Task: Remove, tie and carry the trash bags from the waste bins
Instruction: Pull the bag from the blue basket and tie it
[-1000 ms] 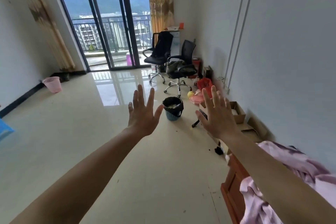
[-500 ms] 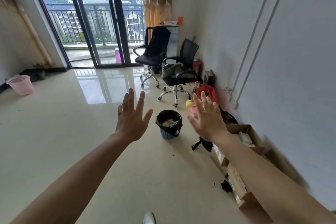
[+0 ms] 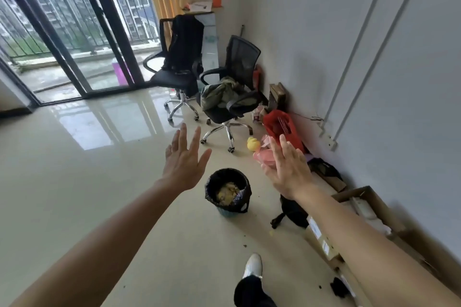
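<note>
A small teal waste bin (image 3: 228, 212) stands on the pale tiled floor, lined with a black trash bag (image 3: 224, 178) whose rim folds over the edge. Yellowish rubbish lies inside. My left hand (image 3: 183, 158) is stretched out with fingers spread, up and to the left of the bin. My right hand (image 3: 287, 168) is also spread flat, up and to the right of it. Neither hand touches the bag or holds anything. My foot in a white shoe (image 3: 253, 265) steps forward below the bin.
Two black office chairs (image 3: 229, 97) stand beyond the bin, one with clothes on its seat. Along the right wall lie a red bag (image 3: 280, 127), a yellow toy (image 3: 253, 143), a black bag (image 3: 294, 213) and open cardboard boxes (image 3: 366, 207). Sliding glass doors (image 3: 74, 32) lead to a balcony.
I have walked closer to the bin; it now sits lower and larger between my outstretched hands. The pink bin at the left has left the view. My foot has come into view.
</note>
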Demonstrator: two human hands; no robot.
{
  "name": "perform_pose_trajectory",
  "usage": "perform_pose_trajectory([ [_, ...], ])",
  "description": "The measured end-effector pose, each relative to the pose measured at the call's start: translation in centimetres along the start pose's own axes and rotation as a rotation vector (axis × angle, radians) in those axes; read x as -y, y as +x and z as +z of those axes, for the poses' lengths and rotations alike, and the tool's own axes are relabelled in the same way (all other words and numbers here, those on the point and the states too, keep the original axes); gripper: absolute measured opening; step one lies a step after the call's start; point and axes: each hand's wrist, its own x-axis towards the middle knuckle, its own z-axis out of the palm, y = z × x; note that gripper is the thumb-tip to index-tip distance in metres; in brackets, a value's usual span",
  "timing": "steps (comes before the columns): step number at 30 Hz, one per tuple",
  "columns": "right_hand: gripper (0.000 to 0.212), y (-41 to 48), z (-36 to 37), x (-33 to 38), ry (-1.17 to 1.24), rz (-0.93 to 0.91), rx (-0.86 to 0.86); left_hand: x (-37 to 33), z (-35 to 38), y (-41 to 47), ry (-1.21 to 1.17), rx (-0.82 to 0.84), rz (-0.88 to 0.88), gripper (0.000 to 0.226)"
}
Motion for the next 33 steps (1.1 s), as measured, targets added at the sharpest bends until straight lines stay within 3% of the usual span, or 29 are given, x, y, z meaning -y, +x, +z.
perform_pose_trajectory([
  [15, 0.083, 29.9, 14.8, -11.3, 0.129, 0.291, 0.296, 4.6, 17.1, 35.5, -0.106, 0.442, -0.232, 0.067],
  [22, 0.084, 34.7, 25.3, -14.0, 0.185, 0.454, 0.469, 10.4, 29.5, 42.3, -0.131, 0.649, -0.32, 0.068],
  [29, 0.094, 33.6, 44.4, -15.5, 0.495, 0.834, 0.613, 18.3, 49.9, 43.5, -0.228, 0.798, -0.473, 0.066],
  [31, 0.103, 32.9, 50.8, -15.6, 0.556, 0.921, 0.649, 20.8, 55.8, 42.7, -0.325, 0.795, -0.578, 0.064],
  [33, 0.11, 32.1, 56.8, -15.5, 0.647, 1.048, 0.625, 23.8, 61.4, 42.2, -0.475, 0.716, -0.804, 0.062],
])
